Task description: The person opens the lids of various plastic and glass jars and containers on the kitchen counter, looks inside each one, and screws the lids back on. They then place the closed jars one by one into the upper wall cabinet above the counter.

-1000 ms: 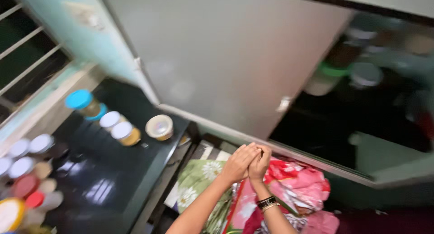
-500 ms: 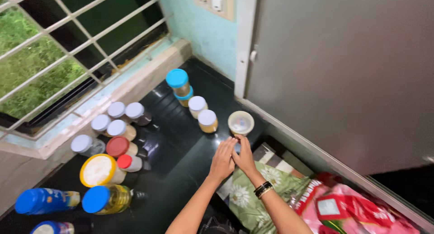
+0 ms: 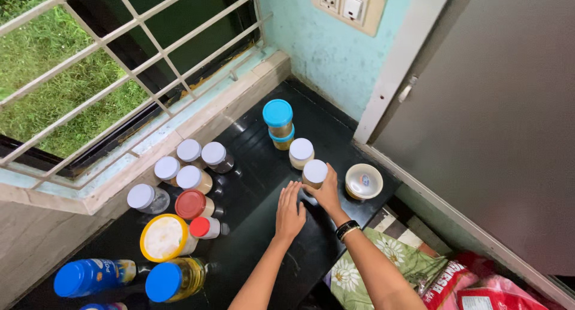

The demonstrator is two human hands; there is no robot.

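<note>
On the black counter (image 3: 251, 250), my left hand (image 3: 289, 211) lies flat with its fingers spread and nothing in it. Just to its right, my right hand (image 3: 327, 194), with a dark band on the wrist, curls around the base of a small white-lidded jar (image 3: 314, 172). A second white-lidded jar (image 3: 300, 152) stands right behind it. Two stacked jars with blue lids (image 3: 278, 123) are farther back. A low round cream container (image 3: 363, 181) sits to the right of my right hand.
A cluster of white- and red-lidded jars (image 3: 190, 181), a yellow-rimmed tub (image 3: 163, 238) and blue-capped bottles (image 3: 171, 280) fill the counter's left. A barred window (image 3: 120, 58) runs behind. A grey cabinet door (image 3: 497, 118) stands at right, with floral cloth and red packets (image 3: 455, 283) below.
The view swung from the open cabinet down to the counter. My hands, pressed together over the cloth before, moved onto the counter and apart, the right one reaching the white-lidded jar.
</note>
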